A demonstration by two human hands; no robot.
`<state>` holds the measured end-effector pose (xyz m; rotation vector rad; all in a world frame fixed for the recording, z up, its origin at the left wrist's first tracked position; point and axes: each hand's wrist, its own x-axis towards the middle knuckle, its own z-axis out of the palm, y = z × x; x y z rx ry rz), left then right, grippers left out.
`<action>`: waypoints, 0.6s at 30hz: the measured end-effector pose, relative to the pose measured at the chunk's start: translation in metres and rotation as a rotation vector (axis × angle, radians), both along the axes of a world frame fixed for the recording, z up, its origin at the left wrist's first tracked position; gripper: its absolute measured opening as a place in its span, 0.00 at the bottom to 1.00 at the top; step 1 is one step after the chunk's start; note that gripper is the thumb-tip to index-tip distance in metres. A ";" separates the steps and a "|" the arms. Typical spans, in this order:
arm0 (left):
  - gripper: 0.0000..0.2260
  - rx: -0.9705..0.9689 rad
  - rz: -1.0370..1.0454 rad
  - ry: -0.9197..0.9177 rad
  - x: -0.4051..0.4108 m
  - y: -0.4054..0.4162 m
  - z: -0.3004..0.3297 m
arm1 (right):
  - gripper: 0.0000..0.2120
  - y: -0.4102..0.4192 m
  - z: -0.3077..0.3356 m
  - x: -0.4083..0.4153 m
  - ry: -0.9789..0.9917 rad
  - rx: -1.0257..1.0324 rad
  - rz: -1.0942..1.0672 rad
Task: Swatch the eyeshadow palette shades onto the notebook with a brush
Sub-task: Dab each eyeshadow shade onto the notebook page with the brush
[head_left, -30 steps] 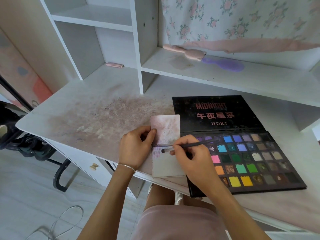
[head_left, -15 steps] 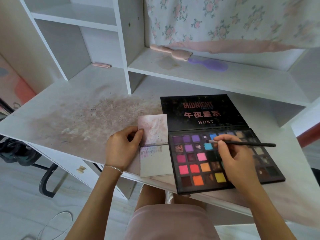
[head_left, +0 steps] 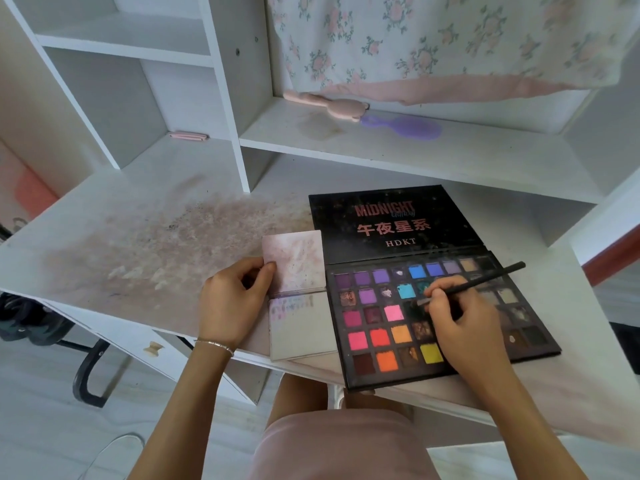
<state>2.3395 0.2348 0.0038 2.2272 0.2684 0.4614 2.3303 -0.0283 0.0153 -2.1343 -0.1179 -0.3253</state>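
An open black eyeshadow palette point(head_left: 377, 327) with several coloured pans lies on the white desk, its lid flat behind it. My right hand point(head_left: 460, 327) pinches a thin black brush point(head_left: 485, 280), and the brush tip touches a dark pan in the third row. To the left of the palette lies a small open notebook point(head_left: 301, 327) with faint purple and pink swatches at the top of its lower page. My left hand point(head_left: 235, 299) holds the notebook's left edge near the fold, thumb on the upper page.
The desk point(head_left: 138, 216) is stained with pinkish powder to the left. A pink brush point(head_left: 329, 105) and a purple hairbrush point(head_left: 405, 126) lie on the shelf behind. A floral cloth point(head_left: 433, 39) hangs above. A small pink item point(head_left: 188, 136) sits in the left cubby.
My right hand carried the brush from the notebook page over to the palette, then drew it down and left from the top rows to a dark pan. My left hand kept holding the notebook.
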 end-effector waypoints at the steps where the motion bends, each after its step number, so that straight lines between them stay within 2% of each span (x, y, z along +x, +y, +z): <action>1: 0.05 0.001 0.000 0.000 0.000 0.000 0.000 | 0.15 0.000 0.000 0.000 -0.005 -0.006 0.002; 10: 0.05 -0.005 0.004 0.000 0.000 -0.001 -0.001 | 0.11 -0.001 -0.002 0.001 0.029 -0.020 0.039; 18: 0.05 -0.009 0.010 -0.004 0.001 0.000 -0.001 | 0.14 0.000 -0.001 0.000 0.006 -0.020 0.059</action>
